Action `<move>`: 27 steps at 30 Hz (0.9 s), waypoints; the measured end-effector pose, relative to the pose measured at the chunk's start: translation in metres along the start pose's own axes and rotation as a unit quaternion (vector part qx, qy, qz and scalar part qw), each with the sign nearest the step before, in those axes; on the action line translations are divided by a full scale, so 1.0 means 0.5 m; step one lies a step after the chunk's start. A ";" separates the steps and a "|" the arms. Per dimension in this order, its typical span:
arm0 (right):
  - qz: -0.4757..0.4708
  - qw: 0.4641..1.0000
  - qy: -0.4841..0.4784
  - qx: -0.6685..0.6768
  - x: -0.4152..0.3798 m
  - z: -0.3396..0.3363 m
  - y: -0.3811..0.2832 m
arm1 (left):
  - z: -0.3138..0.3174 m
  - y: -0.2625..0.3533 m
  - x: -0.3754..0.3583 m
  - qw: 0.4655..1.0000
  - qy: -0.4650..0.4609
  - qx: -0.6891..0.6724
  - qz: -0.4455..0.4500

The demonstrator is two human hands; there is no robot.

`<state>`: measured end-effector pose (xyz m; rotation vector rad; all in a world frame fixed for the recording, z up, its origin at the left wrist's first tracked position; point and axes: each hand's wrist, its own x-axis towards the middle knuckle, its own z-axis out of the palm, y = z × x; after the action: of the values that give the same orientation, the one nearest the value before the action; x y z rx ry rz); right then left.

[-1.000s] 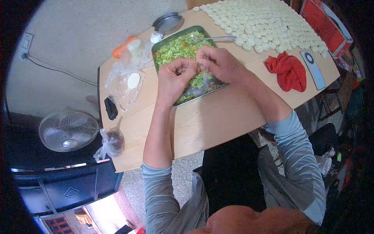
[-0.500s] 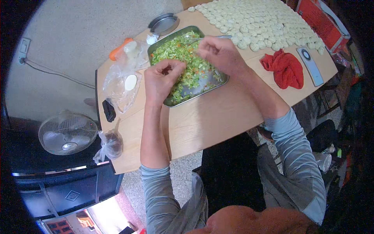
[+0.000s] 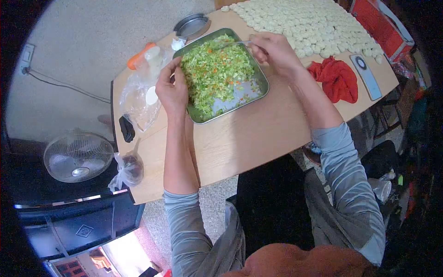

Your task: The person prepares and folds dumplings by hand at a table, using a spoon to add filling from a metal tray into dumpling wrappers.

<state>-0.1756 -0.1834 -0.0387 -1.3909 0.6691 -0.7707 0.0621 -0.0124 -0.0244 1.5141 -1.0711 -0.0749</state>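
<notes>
A rectangular metal tray (image 3: 265, 87) holds finely chopped green vegetable (image 3: 217, 74) with orange bits. Bare metal shows in its near right corner. My left hand (image 3: 172, 88) is at the tray's left side, its fingers and thumb curled on the rim. In my right hand (image 3: 276, 51), closed above the far right rim, is the handle of a metal spoon (image 3: 237, 43). The spoon's bowl lies in the chopped vegetable, partly buried.
Rows of dumplings (image 3: 304, 25) cover the table's far right. A red cloth (image 3: 339, 81) and a phone (image 3: 366, 77) lie at the right. Plastic bags (image 3: 138, 101), a carrot (image 3: 140, 56) and a round metal pan (image 3: 192, 27) are at the left. A fan (image 3: 79, 157) stands beyond the left edge.
My left hand has moved from over the vegetable to the tray's left rim. My right hand has moved slightly up and right and taken hold of the spoon.
</notes>
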 end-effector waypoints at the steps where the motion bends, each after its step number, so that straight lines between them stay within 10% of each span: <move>1: -0.023 1.000 0.001 0.011 -0.009 0.022 -0.012 | 0.002 -0.006 -0.001 1.000 0.004 0.004 0.015; 8: -0.291 0.952 0.007 -0.097 -0.061 0.102 -0.046 | 0.013 -0.020 -0.008 0.999 0.004 0.028 0.046; 14: -0.225 0.964 0.039 -0.134 -0.090 0.107 -0.087 | 0.016 -0.019 -0.010 0.999 -0.010 0.031 0.033; 23: -0.370 0.919 0.035 -0.128 -0.055 0.121 -0.018 | 0.015 -0.016 -0.013 0.996 -0.019 0.057 0.060; 27: -0.268 0.959 0.039 -0.076 -0.091 0.108 -0.075 | 0.014 -0.008 -0.014 0.995 -0.019 0.070 0.062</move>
<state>-0.1627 -0.1155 0.0013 -1.7189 0.4155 -1.2269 0.0564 -0.0135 -0.0333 1.5728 -1.2190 0.0596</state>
